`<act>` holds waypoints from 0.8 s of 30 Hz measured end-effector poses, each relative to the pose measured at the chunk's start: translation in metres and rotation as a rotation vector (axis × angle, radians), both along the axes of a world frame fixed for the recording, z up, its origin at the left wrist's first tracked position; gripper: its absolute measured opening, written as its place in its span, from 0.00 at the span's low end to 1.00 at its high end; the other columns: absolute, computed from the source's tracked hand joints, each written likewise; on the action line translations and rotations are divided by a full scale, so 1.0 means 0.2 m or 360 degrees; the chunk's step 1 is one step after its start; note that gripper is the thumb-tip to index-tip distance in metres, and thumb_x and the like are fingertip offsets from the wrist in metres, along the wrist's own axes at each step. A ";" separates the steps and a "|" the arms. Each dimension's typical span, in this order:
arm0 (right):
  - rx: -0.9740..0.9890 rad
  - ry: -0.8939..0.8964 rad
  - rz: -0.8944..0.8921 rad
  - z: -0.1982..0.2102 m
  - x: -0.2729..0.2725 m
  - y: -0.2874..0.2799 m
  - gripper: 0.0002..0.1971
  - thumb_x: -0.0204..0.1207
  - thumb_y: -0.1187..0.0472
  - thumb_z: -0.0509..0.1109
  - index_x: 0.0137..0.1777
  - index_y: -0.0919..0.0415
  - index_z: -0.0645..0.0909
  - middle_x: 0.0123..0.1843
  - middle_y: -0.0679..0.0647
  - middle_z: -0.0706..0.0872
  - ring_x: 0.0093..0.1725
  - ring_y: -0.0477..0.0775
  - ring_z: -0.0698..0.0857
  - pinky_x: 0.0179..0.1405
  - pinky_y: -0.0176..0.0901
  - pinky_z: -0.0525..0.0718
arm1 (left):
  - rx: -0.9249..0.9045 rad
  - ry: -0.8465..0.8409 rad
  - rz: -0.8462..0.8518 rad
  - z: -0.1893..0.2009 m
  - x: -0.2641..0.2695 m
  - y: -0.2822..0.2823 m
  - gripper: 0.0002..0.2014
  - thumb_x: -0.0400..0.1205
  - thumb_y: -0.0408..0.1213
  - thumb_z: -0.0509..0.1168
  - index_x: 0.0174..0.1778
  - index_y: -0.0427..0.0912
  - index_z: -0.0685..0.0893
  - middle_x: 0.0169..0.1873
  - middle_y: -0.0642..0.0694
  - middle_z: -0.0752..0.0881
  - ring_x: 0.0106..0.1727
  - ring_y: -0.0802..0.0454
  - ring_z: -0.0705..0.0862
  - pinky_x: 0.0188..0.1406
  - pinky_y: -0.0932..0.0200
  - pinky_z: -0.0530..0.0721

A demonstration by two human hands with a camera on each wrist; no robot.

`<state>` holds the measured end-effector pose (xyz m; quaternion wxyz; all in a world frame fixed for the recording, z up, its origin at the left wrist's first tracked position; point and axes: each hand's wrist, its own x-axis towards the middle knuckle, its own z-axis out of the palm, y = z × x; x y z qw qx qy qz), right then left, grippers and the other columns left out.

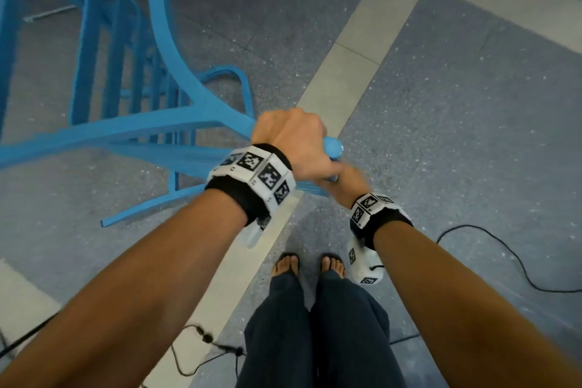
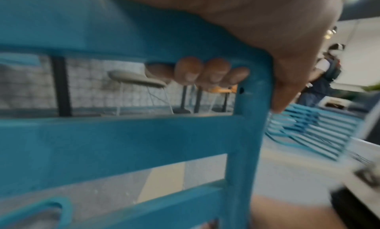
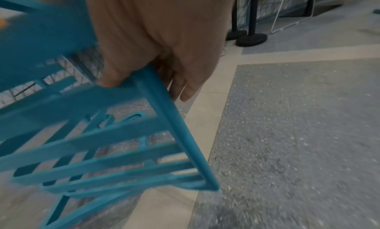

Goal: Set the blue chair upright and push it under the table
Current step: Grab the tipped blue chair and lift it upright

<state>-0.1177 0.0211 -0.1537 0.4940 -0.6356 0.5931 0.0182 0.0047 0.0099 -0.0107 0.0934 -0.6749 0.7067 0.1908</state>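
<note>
Blue chair (image 1: 132, 132) tilted, partly lifted off speckled floor (image 1: 456, 104), slatted back toward person. Left hand (image 1: 293, 138) wraps top rail, fingers (image 2: 213, 71) curled under. Right hand (image 1: 343, 181) grips side post. Judgement: rotate steadily, set all legs down together. Paint bright blue, slats evenly spaced.

Bare forearms; each wrist wears a black band (image 1: 239, 195) carrying white blocks with black square-pattern markers (image 1: 367, 208). Dark trousers (image 1: 318, 334), bare feet (image 1: 285, 264).
</note>
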 end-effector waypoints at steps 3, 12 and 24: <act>0.0117 -0.0125 0.0084 0.20 0.08 0.00 0.27 0.68 0.51 0.76 0.63 0.63 0.75 0.54 0.62 0.86 0.55 0.62 0.84 0.54 0.53 0.82 | -0.0215 0.0030 0.0197 0.35 0.17 0.02 0.26 0.62 0.69 0.63 0.32 0.47 0.86 0.19 0.49 0.70 0.34 0.42 0.76 0.33 0.55 0.68; -0.0291 -0.0296 0.0038 0.84 0.30 -0.13 0.20 0.59 0.47 0.79 0.42 0.58 0.77 0.36 0.56 0.84 0.38 0.60 0.83 0.42 0.57 0.85 | -0.0936 0.0385 0.0705 1.07 0.58 0.09 0.25 0.60 0.64 0.58 0.13 0.46 0.64 0.11 0.51 0.61 0.25 0.43 0.67 0.28 0.56 0.62; -0.1186 0.0156 0.0525 1.96 0.27 -0.18 0.21 0.57 0.44 0.81 0.36 0.50 0.71 0.36 0.60 0.87 0.43 0.66 0.85 0.41 0.51 0.78 | -0.1741 0.1397 0.1267 1.54 0.77 0.57 0.13 0.65 0.51 0.66 0.13 0.56 0.79 0.12 0.52 0.72 0.18 0.43 0.68 0.23 0.46 0.71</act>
